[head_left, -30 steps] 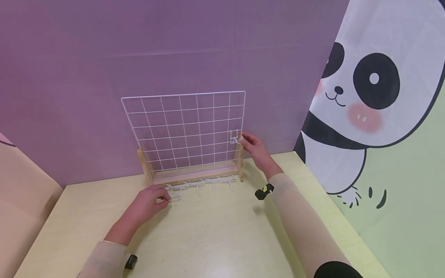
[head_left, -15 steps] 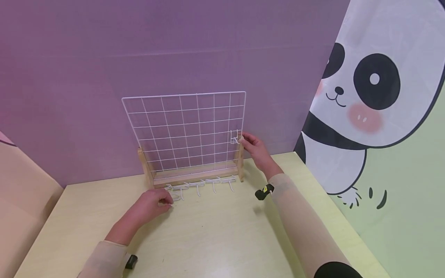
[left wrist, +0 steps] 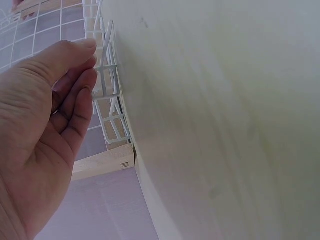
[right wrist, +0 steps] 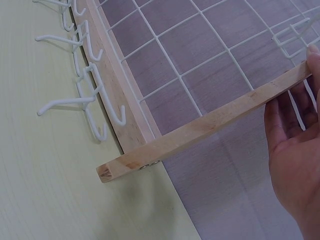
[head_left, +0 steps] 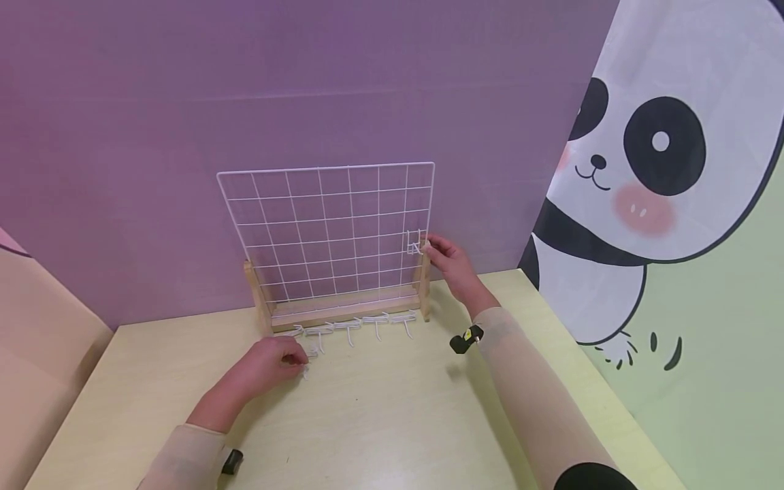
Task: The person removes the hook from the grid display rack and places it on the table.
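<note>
A white wire grid panel (head_left: 324, 168) stands upright in a wooden stand (head_left: 424, 289) at the back of the table. My right hand (head_left: 453, 267) holds the stand's right post (right wrist: 205, 127) near its top, thumb in front and fingers behind. Beside that thumb, a white wire hook (head_left: 414, 248) hangs on the grid. My left hand (head_left: 263, 367), low in front of the stand's left end, pinches another white hook (left wrist: 106, 80) between thumb and fingers. In the head view the fingers mostly hide that hook.
Several more white hooks (head_left: 348, 325) lie in a row along the stand's front base, their prongs pointing toward me. The pale wooden table (head_left: 380, 422) reaches a purple wall (head_left: 184, 136) behind. A panda picture (head_left: 649, 224) covers the wall at right.
My left hand has shifted slightly right and toward me, with the hook's tip now showing below its fingertips. My right hand has stayed on the post.
</note>
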A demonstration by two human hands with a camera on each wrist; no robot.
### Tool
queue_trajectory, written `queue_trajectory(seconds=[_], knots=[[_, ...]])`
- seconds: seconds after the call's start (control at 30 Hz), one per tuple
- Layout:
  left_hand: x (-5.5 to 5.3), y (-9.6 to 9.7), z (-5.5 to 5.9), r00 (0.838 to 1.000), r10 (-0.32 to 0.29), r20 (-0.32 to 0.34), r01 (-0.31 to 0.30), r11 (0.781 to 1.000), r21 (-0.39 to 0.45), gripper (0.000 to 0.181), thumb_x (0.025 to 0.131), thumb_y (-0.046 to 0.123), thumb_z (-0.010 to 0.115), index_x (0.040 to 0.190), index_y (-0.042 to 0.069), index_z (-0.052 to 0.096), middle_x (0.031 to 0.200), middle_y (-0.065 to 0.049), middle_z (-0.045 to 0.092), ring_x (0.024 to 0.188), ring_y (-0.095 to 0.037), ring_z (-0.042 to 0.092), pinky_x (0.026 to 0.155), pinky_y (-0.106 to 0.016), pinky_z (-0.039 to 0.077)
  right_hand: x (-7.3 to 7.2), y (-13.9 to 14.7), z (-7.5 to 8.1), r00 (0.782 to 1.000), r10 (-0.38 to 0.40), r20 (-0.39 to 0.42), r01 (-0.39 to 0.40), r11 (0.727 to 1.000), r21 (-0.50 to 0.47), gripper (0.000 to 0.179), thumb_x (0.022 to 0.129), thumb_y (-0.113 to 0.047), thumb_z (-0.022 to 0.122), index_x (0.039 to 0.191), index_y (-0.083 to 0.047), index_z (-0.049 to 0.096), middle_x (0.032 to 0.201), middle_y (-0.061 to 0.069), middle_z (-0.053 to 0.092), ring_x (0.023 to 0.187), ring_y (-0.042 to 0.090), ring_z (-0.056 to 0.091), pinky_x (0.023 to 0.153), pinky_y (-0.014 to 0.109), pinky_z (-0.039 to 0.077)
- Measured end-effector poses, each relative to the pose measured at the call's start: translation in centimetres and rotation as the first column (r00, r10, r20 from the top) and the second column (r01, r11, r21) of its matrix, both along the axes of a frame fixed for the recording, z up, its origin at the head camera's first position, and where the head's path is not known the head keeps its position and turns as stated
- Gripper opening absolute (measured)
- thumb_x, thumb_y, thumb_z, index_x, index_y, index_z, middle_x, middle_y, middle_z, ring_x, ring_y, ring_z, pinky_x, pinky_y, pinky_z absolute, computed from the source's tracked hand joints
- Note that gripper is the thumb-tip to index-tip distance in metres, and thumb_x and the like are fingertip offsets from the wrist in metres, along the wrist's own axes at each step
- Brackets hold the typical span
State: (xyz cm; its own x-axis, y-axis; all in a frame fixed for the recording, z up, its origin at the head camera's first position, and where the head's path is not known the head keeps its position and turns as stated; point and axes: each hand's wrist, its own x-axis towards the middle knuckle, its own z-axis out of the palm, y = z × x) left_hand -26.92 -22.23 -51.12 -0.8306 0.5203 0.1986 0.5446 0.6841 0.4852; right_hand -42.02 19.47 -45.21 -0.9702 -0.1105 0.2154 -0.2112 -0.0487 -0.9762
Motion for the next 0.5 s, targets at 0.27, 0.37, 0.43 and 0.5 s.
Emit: queue_trajectory(seconds=[0.27,0.37,0.43,0.5], knots=[[0.12,0.14,0.16,0.999,0.021,0.025,-0.022,1.0,0.006,0.015,0.091,-0.001,0.087,0.097,0.011,0.082,0.094,0.009,0.073,0.087,-0.01,0.069,0.079,-0.032,0.063,0.02,0.06,-0.02,1.0,0.003,0.003,-0.003,1.0,0.003,0.042,0.114,-0.014,0.064,0.153,0.001,0.061,0.135,0.005,0.071,0.123,0.013,0.066,0.124,0.044,0.046],[0.14,0.17,0.29,0.999,0.027,0.031,-0.027,1.0,0.004,0.015,0.09,-0.001,0.087,0.097,0.011,0.082,0.094,0.008,0.073,0.087,-0.011,0.069,0.078,-0.032,0.063,0.03,0.05,0.0,1.0,0.002,0.006,-0.002,1.0,0.006,0.042,0.113,-0.015,0.065,0.152,0.0,0.062,0.136,0.005,0.071,0.124,0.015,0.065,0.124,0.044,0.045],[0.16,0.22,0.39,0.998,0.041,0.038,-0.041,0.999,0.003,0.015,0.09,-0.001,0.087,0.097,0.011,0.082,0.094,0.008,0.073,0.087,-0.011,0.068,0.079,-0.032,0.062,0.04,0.03,0.02,1.0,0.001,0.008,-0.001,1.0,0.003,0.042,0.113,-0.015,0.065,0.152,0.0,0.062,0.136,0.005,0.071,0.125,0.015,0.065,0.124,0.045,0.045],[0.21,0.28,0.55,0.998,0.051,0.045,-0.051,0.999,0.001,0.014,0.091,-0.001,0.087,0.098,0.01,0.082,0.094,0.007,0.073,0.087,-0.011,0.068,0.079,-0.032,0.062,0.02,0.0,0.04,1.0,0.001,0.01,-0.001,1.0,0.001,0.042,0.113,-0.015,0.065,0.152,0.0,0.062,0.136,0.006,0.07,0.125,0.016,0.065,0.125,0.045,0.044]])
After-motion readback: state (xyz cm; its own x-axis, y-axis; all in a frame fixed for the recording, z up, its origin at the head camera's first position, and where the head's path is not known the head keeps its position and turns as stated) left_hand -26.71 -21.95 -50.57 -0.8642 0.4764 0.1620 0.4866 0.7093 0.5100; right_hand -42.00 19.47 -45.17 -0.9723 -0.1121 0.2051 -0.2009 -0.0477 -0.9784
